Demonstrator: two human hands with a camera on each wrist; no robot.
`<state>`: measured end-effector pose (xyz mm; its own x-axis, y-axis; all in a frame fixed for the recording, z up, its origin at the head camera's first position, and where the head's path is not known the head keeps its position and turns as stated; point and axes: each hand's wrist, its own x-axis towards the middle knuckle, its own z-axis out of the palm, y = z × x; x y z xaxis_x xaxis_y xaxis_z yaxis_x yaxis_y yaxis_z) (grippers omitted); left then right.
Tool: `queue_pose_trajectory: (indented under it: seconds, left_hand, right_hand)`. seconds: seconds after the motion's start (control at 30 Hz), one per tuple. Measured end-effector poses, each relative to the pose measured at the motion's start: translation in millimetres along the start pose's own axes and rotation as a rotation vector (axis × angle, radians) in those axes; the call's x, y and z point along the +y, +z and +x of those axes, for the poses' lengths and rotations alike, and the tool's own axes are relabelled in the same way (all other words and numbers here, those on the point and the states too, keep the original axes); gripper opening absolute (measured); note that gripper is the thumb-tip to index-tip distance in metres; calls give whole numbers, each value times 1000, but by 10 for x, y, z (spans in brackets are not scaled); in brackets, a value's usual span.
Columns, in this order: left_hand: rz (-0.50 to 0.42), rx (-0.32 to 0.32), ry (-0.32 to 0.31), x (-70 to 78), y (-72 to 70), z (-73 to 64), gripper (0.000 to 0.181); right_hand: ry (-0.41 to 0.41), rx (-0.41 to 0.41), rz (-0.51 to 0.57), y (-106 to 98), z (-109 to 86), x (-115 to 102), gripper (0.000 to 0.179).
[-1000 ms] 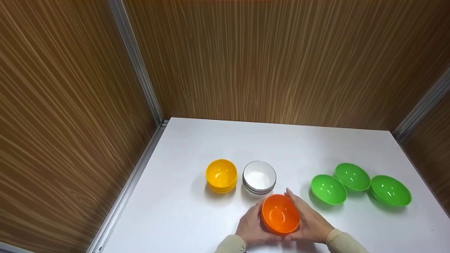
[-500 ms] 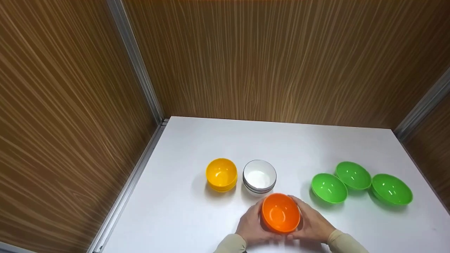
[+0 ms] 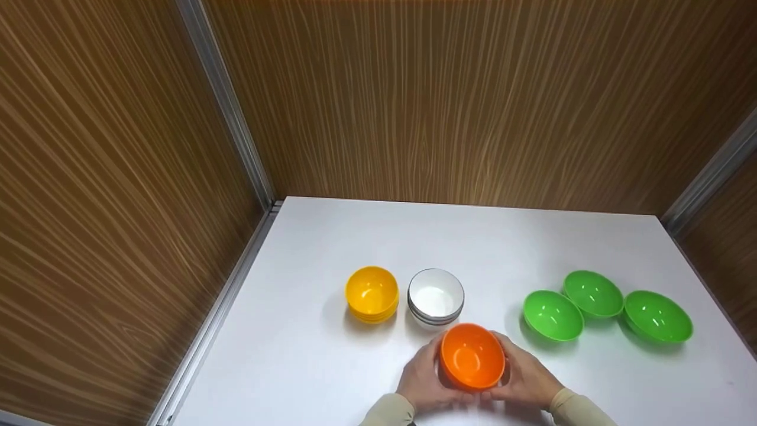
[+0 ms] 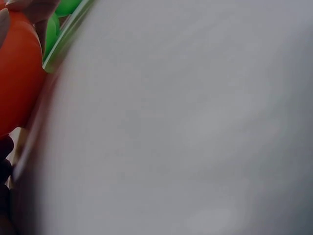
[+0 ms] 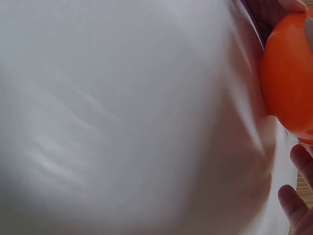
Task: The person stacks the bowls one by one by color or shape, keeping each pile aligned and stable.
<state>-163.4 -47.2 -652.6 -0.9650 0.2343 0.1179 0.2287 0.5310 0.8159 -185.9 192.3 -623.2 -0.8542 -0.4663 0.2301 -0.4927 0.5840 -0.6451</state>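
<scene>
Two hands hold one orange bowl btwn them: L hand has its fingers curved along the left wall, R hand has its fingers curved along the right wall. On the near side, the digits of both come close to each other. The orange bowl is mouth up, at the near part of the white table; whether its base touches the table, I can't tell. L wrist view shows the bowl only at the left edge, R wrist view only at the right edge, so each hand is partly cut off there.

Pale sleeves end at the wrists.

Just beyond the bowl, a bit to the left, stands a stack of white bowls w/ thin dark rims. Next to it, farther left, is a stack of yellow bowls, w/ a narrow gap btwn the 2 stacks. To the right of R hand are 3 green bowls, mouths up, in a close group.

Behind the table rises a brown wood-grain wall; a similar side panel is at left, w/ a grey metal rail in the corner btwn them.
</scene>
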Motion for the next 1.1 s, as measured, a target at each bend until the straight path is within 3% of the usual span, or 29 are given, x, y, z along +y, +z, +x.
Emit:
queue_pose_trajectory:
  seconds: [0.4,0.8,1.1]
  left_hand:
    - [19,-11,48,-39,-4,21,103]
    - [117,24,137,-80,5,13,73]
    - [124,16,124,-91,1,1,67]
  right_hand:
    - [241,182,125,24,41,68,113]
    - [449,356,238,159,175,-29,116]
    - [488,470,284,229,340,-67,111]
